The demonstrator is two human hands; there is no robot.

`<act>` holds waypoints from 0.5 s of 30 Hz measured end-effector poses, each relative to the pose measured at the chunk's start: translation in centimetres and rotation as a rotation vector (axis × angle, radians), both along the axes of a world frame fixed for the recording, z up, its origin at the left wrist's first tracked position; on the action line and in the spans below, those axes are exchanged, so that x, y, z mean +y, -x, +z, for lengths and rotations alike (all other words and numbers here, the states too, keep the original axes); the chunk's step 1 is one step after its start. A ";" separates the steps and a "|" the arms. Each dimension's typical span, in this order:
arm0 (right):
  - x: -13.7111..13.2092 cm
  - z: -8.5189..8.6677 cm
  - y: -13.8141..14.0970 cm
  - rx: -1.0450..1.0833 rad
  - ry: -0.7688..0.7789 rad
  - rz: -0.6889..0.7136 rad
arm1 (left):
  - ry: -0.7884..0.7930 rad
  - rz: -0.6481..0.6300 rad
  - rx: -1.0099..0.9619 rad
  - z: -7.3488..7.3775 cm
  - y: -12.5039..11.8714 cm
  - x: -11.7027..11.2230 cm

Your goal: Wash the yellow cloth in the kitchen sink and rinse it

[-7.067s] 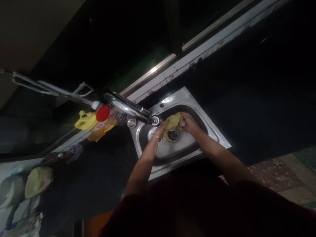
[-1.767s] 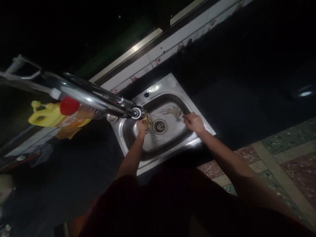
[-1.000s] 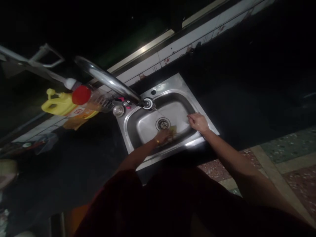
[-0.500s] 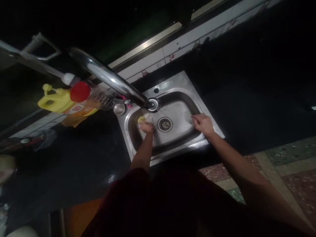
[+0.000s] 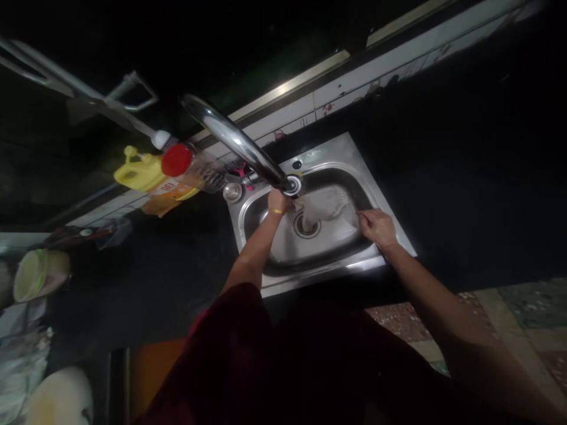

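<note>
My left hand is at the left back of the steel sink, right by the spout of the chrome faucet. Its fingers are mostly hidden behind the spout's end; a bit of a yellow sponge shows just past it. Murky water spreads from below that hand towards the drain. Over the sink's right rim is my right hand, fingers curled in, with nothing visible in them.
Left of the faucet stand a yellow jug and a clear container with a red lid. A strainer plug sits on the sink's corner. Dark countertop surrounds the sink. A lidded tub is at far left.
My left hand has moved from the basin's left side up and back to the faucet with the sponge. Water now pours into the basin. My right hand has stayed at the rim.
</note>
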State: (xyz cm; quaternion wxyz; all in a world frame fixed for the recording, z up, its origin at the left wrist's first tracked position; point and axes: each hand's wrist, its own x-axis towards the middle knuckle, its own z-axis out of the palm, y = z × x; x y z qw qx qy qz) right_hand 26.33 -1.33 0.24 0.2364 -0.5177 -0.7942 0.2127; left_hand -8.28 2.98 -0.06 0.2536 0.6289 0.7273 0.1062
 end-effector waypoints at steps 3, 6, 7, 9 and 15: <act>0.0 -0.2 0.0 0.011 -0.034 0.001 | 0.027 0.078 0.090 1.2 3.7 -2.2; 0.0 -0.4 -0.2 0.011 -0.054 0.009 | -0.006 0.260 0.186 2.7 5.8 -4.4; 0.0 -0.5 -0.2 0.010 -0.058 0.013 | -0.012 0.290 0.198 3.1 6.3 -4.7; 0.0 -0.7 -0.4 0.010 -0.069 0.023 | 0.014 0.271 0.194 3.7 6.8 -4.3; 0.0 -1.3 -1.1 -0.009 -0.114 0.045 | 0.210 0.151 0.215 4.0 6.9 -0.7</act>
